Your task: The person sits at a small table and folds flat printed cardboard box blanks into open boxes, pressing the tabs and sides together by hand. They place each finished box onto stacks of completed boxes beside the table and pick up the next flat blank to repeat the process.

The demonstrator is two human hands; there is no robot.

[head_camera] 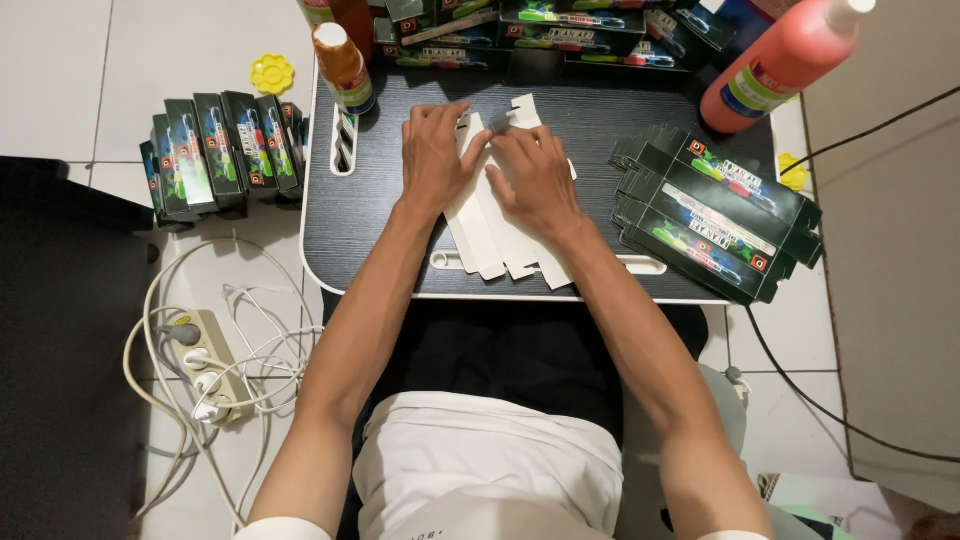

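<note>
A flat, unfolded white carton blank (495, 240) lies printed side down on the small black lap table (380, 230). My left hand (436, 155) presses on its upper left part with fingers spread. My right hand (540, 175) presses on its upper right part, fingertips near the end flaps. Both hands rest flat on the blank without gripping it.
A stack of flat black printed cartons (715, 215) sits at the table's right. An orange bottle (785, 60) and a smaller brown bottle (343, 65) stand at the back. Folded black boxes (220, 150) stand on the floor at left, above a power strip (205, 365) with tangled white cables.
</note>
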